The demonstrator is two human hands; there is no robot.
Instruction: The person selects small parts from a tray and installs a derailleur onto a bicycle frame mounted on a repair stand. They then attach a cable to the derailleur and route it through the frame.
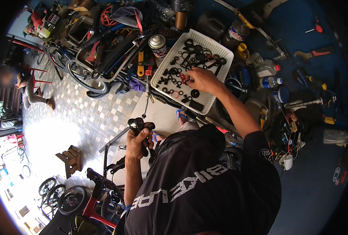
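My left hand is closed round a black bicycle part with a thick, round, shiny end; its lower portion is partly covered by my fingers. My right hand reaches into a white perforated plastic basket. Its fingers point down and are bent together among small parts, and whatever sits between the fingertips is too small to make out. Black rings, spacers and short cylinders lie scattered in the basket, along with a few red rings. A larger black ring rests near the right hand.
A spray can stands left of the basket, beside a heap of bicycle parts. Bottles and tools line the blue wall side. A red bike frame is at lower left, near a wooden stool. Another person sits far left.
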